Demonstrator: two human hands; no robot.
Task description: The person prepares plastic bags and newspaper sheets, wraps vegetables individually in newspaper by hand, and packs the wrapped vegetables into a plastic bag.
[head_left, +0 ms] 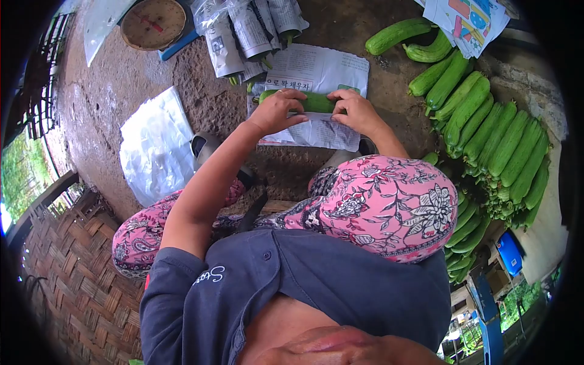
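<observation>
A long green gourd (317, 103) lies crosswise on a printed newspaper sheet (316, 61) on the ground. The sheet's near edge is lifted against the gourd's near side. My left hand (281, 112) curls over the gourd's left part, thumb at the paper edge. At the other end, my right hand (355, 112) has bent fingers on the gourd and grips the raised edge of paper. Just beyond the sheet are several gourds wrapped in newspaper (248, 30), their green tips poking out.
Many unwrapped gourds (496, 143) are piled along the right, with a few nearer the sheet. Printed papers (468, 24) rest at top right. On the left are clear plastic bags (157, 146) and a round weighing scale (153, 24). A woven bamboo panel (79, 261) stands at lower left.
</observation>
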